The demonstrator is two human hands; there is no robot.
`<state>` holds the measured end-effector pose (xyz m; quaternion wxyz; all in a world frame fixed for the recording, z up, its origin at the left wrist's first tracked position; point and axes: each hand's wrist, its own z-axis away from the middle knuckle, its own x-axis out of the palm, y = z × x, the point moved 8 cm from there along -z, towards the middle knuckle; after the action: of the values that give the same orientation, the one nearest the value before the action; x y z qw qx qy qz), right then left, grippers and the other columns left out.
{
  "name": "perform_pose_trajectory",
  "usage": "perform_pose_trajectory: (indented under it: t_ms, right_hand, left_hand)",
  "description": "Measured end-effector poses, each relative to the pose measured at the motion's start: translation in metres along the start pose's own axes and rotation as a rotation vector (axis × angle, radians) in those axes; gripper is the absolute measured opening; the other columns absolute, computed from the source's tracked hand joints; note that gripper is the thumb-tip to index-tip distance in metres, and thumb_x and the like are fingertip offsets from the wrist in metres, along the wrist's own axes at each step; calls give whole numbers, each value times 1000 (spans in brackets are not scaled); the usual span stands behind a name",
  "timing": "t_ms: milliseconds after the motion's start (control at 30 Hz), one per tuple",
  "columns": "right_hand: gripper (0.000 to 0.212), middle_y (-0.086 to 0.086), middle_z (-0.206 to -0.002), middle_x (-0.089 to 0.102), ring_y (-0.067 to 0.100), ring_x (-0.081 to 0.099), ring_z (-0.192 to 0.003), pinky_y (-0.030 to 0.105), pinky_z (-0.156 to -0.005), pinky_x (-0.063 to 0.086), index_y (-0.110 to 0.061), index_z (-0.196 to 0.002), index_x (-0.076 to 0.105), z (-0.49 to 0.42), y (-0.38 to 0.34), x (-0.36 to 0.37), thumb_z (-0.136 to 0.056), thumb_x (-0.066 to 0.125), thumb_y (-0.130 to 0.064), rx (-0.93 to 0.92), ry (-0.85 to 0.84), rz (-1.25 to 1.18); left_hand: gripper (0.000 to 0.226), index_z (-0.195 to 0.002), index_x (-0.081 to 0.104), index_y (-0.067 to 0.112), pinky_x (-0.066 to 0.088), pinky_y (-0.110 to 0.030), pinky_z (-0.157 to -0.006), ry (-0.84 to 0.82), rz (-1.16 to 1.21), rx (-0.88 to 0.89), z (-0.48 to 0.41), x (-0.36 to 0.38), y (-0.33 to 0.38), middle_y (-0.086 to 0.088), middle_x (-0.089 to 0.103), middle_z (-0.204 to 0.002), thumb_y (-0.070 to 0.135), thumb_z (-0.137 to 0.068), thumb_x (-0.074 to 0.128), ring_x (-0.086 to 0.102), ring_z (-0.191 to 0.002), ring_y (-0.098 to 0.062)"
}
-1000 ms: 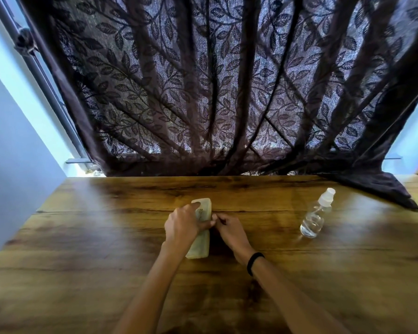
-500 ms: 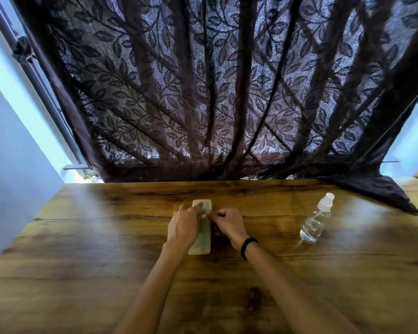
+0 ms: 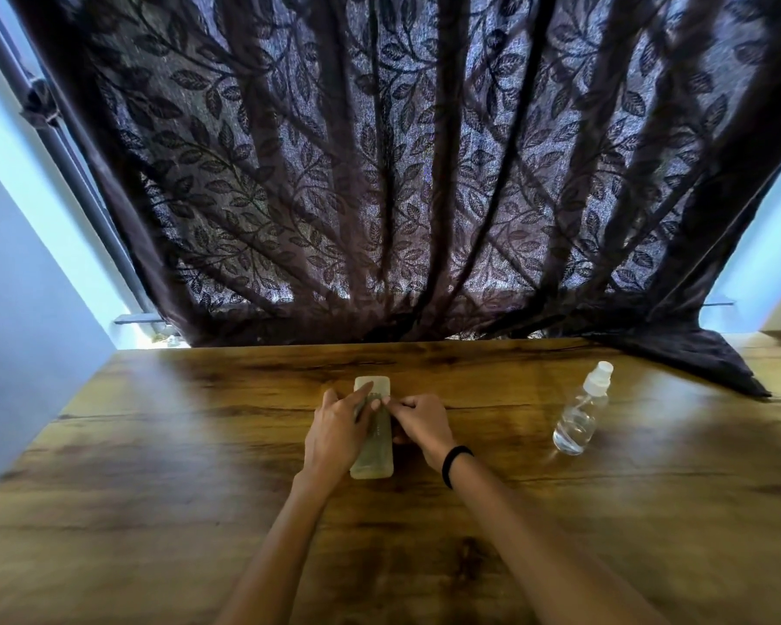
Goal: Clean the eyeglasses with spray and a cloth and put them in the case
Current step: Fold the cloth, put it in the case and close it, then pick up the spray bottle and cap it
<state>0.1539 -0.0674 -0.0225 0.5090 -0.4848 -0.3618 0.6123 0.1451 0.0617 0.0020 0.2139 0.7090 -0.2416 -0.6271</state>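
A pale green eyeglass case (image 3: 374, 457) lies lengthwise on the wooden table (image 3: 199, 444) in the middle of the view. My left hand (image 3: 334, 433) rests over its left side, fingers curled onto its top. My right hand (image 3: 420, 421), with a black band at the wrist, pinches something small at the case's upper right edge; the fingertips of both hands meet there. The eyeglasses and the cloth are not visible. A clear spray bottle (image 3: 580, 412) with a white cap stands upright to the right, apart from both hands.
A dark leaf-patterned curtain (image 3: 402, 173) hangs behind the table's far edge, and its corner (image 3: 695, 358) drapes onto the table at the back right. A pale wall (image 3: 19, 309) runs along the left side.
The case has turned from tilted to straight on the table. Both hands stay on it, with the fingertips now closer together at its upper part. The view has shifted slightly.
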Motion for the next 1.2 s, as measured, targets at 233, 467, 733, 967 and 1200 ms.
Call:
perform_pose_trajectory:
  t_ms: [233, 467, 733, 967, 1200]
  right_hand:
    - [43, 2, -59, 46, 12, 50, -52, 19, -43, 45, -17, -50, 41, 0, -1, -1, -85, 63, -31, 20, 22, -27]
    - [42, 0, -55, 47, 14, 52, -51, 24, -50, 46, -17, -49, 43, 2, -2, -4, -82, 66, -31, 40, 21, -49]
    - [22, 6, -60, 62, 12, 57, -50, 28, -59, 49, -9, -72, 65, 22, -34, -40, -86, 61, -27, -139, 46, 98]
    - [6, -12, -73, 60, -2, 52, -61, 6, -52, 40, -19, -80, 68, 59, -96, -136, -85, 63, -19, -433, 371, 355]
    - [12, 4, -83, 70, 16, 62, -80, 27, -74, 49, -10, -88, 69, 105, -102, -229, -80, 69, -18, -432, 704, 465]
  left_hand:
    - [40, -133, 43, 27, 48, -30, -70, 25, -11, 28, 2, -5, 1, -9, 46, -109, 35, -94, 44, 55, -92, -25]
    - [40, -135, 40, 29, 46, -33, -75, 18, -75, 47, 1, -9, 2, -9, 44, -110, 35, -95, 41, 46, -104, -29]
    - [43, -136, 40, 27, 45, -33, -73, 96, -133, 153, -3, -23, 40, -11, 45, -116, 35, -94, 43, 42, -109, -29]
    - [40, -128, 50, 23, 34, -28, -87, 17, -33, 439, -5, 15, 128, -7, 51, -111, 26, -89, 57, 47, -104, -26]
    - [54, -129, 50, 17, 41, -39, -95, -210, 40, 542, 0, 94, 196, -14, 55, -115, 33, -80, 66, 53, -105, -29]
